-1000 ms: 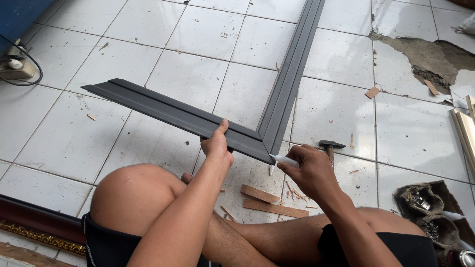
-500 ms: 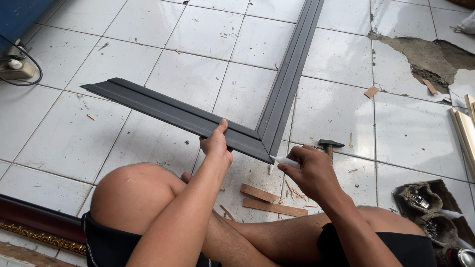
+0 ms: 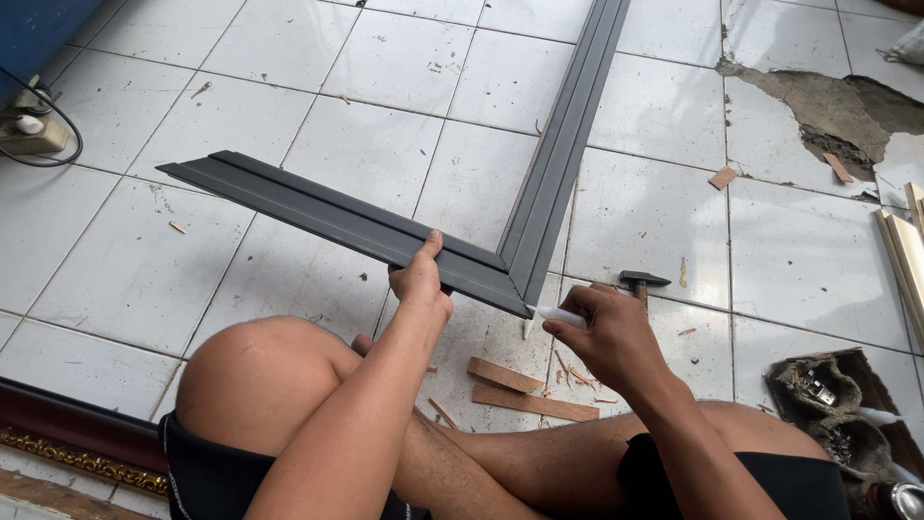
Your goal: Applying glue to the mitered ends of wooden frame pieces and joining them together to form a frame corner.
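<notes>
Gripping dark frame moulding [image 3: 385,226] near its mitred corner with left hand [image 3: 421,281]; right hand [image 3: 606,332] holds white tube nozzle [image 3: 553,315] at joint. Hammer [image 3: 642,282] just beyond.

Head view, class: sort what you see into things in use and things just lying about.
In use: dark frame corner; left hand gripping it; right hand holding white tube.
Lying about: hammer; wood scraps; power strip; box of bits.

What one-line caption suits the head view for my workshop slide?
Left hand grips the dark grey mitred moulding frame while right hand holds a white tube at its corner.
</notes>
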